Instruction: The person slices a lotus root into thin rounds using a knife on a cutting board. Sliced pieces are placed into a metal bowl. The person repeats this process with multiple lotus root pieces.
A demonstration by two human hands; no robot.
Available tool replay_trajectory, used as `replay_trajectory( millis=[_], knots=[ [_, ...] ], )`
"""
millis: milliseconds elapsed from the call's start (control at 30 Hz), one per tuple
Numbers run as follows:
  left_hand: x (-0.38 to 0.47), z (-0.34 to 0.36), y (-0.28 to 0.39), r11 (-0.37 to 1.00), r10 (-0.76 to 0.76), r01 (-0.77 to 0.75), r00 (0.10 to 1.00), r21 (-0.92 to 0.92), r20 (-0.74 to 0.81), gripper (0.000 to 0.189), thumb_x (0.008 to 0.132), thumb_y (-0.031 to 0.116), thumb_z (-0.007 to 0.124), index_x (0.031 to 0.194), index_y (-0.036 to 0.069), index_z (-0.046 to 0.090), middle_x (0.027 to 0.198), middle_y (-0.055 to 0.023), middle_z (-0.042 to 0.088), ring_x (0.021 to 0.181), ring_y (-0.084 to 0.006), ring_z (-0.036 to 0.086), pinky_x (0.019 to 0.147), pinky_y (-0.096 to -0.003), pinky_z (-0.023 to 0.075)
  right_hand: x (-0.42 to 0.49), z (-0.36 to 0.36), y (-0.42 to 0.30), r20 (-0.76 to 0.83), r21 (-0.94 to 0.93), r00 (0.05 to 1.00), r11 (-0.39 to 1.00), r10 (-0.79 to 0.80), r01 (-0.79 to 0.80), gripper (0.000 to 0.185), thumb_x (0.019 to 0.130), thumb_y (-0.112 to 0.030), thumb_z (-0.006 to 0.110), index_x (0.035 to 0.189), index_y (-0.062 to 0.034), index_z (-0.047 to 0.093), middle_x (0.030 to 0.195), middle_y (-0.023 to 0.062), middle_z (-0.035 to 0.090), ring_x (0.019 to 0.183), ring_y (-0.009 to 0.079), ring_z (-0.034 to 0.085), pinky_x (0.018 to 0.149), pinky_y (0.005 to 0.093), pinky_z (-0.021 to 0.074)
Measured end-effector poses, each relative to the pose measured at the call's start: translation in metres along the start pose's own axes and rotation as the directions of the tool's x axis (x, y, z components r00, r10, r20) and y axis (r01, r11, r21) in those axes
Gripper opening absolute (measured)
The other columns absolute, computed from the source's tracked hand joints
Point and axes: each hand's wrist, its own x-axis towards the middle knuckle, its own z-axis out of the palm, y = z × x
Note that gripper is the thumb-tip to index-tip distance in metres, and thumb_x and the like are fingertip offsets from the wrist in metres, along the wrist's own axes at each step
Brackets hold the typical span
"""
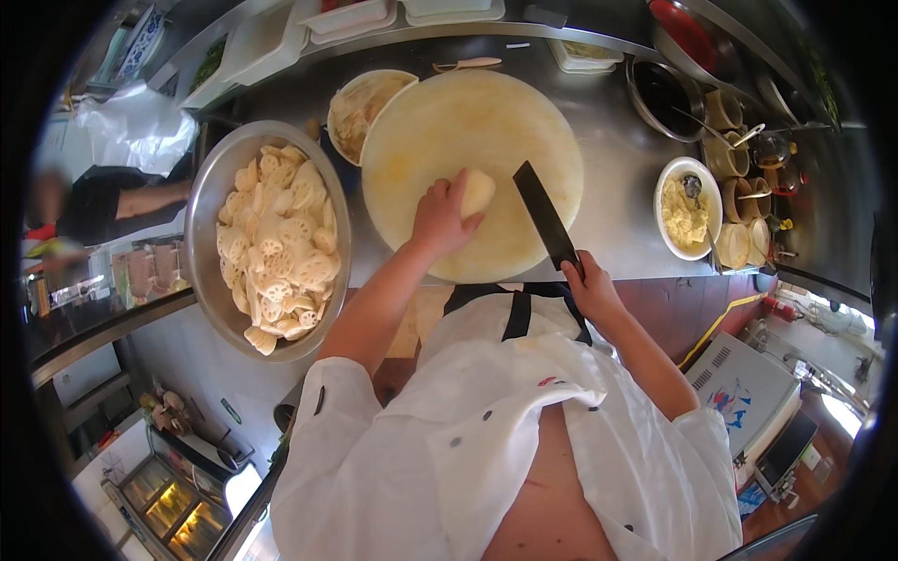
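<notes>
My left hand is closed around a pale, peeled piece of lotus root or similar vegetable, resting on the round cutting board. To its right, my right hand grips the handle of a dark-bladed cleaver, whose blade points up and left over the board's right part, apart from the vegetable. Left of the board stands a large metal bowl heaped with sliced lotus root. A smaller white bowl with pale scraps or peelings touches the board's upper left edge.
A peeler or small knife lies behind the board. At right are a white bowl of pale yellow paste with spoons, a metal bowl of dark liquid and several seasoning pots. White trays line the back. Another person's forearm shows at far left.
</notes>
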Motion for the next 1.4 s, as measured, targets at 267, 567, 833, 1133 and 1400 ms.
replay_trajectory(
  millis=[267,567,833,1133,1400],
  knots=[
    [0.001,0.014,-0.010,0.972,0.228,-0.214,0.960,0.096,-0.165,0.083,0.088,0.033,0.080,0.158,0.007,0.043,0.138,-0.0215,0.055,0.125,-0.0405,0.054,0.104,-0.0499,0.0472,0.004,-0.014,-0.044,-0.053,-0.094,0.999,0.996,-0.013,0.008,0.045,0.110,-0.046,0.050,0.113,-0.0021,0.060,0.087,0.0288,0.071,0.088,0.0519,0.067,0.078,0.0585,0.0519],
    [0.010,0.011,-0.013,0.945,0.314,-0.325,0.920,-0.012,-0.235,0.061,0.088,0.021,0.080,0.142,0.004,0.058,0.136,-0.0208,0.058,0.125,-0.0410,0.055,0.103,-0.0488,0.0480,0.032,-0.007,-0.029,-0.076,-0.224,0.979,0.960,-0.188,0.167,0.037,0.110,-0.038,0.053,0.099,-0.0021,0.056,0.077,0.0264,0.069,0.078,0.0502,0.067,0.071,0.0597,0.0521],
    [0.030,0.021,-0.025,0.853,0.479,-0.520,0.812,-0.042,-0.334,0.032,0.082,0.000,0.071,0.113,0.006,0.071,0.123,-0.0116,0.066,0.111,-0.0373,0.058,0.095,-0.0495,0.0480,0.030,-0.019,-0.071,-0.004,-0.312,0.951,0.904,-0.310,0.293,0.036,0.109,-0.039,0.052,0.101,-0.0042,0.056,0.073,0.0191,0.069,0.070,0.0435,0.069,0.066,0.0537,0.0543],
    [0.031,0.015,-0.016,0.869,0.485,-0.495,0.848,0.009,-0.215,0.036,0.081,0.000,0.061,0.115,0.008,0.072,0.123,-0.0120,0.066,0.114,-0.0394,0.057,0.101,-0.0508,0.0437,0.012,-0.048,-0.095,0.148,-0.410,0.961,0.870,-0.233,0.274,0.036,0.108,-0.039,0.056,0.102,-0.0036,0.058,0.070,0.0161,0.067,0.063,0.0405,0.068,0.058,0.0505,0.0548],
    [0.029,0.025,-0.035,0.866,0.491,-0.501,0.851,-0.005,-0.184,0.040,0.084,0.003,0.060,0.122,0.005,0.068,0.126,-0.0167,0.063,0.116,-0.0415,0.055,0.101,-0.0522,0.0413,0.011,-0.058,-0.093,0.150,-0.354,0.957,0.891,-0.248,0.286,0.038,0.108,-0.039,0.057,0.102,-0.0020,0.058,0.069,0.0156,0.066,0.061,0.0397,0.066,0.056,0.0489,0.0534]
  ],
)
